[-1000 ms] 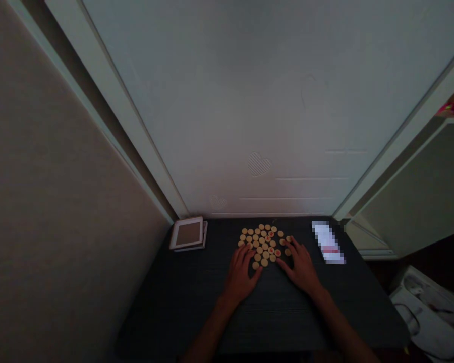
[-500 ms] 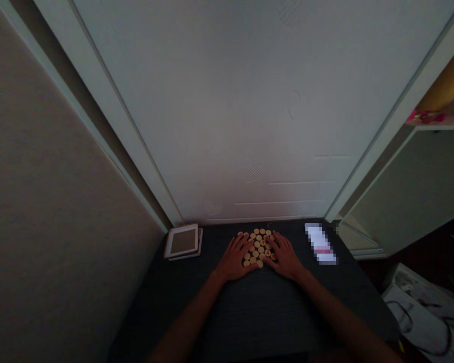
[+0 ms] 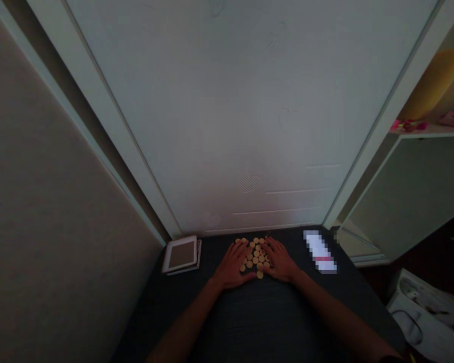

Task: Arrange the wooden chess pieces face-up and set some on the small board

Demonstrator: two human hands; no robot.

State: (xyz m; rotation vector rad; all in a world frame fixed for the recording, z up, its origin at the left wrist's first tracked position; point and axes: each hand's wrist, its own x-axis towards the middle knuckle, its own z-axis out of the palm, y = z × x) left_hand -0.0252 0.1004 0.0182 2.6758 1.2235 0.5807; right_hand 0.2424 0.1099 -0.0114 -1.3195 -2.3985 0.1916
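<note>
A cluster of round, pale wooden Chinese chess pieces (image 3: 256,253) lies on the dark table, a few showing red marks. My left hand (image 3: 232,264) rests flat on the cluster's left side, fingers spread and covering some of the pieces. On the other side my right hand (image 3: 280,259) lies palm down, its fingers over the right edge of the group. Between my two thumbs, one piece (image 3: 260,275) sits nearest to me, slightly apart from the rest. Whatever is beneath my palms stays hidden.
A stack of flat, white-edged boxes or frames (image 3: 181,253) lies at the table's back left. A blurred-out white, phone-like object (image 3: 320,252) is at the back right. A white panel (image 3: 227,126) rises behind the table (image 3: 249,322); a white box (image 3: 423,312) stands low at right.
The view has tilted up slightly, so the table sits lower. My right hand has moved a little left over the pieces, which are bunched closer together. My left hand stays spread on them.
</note>
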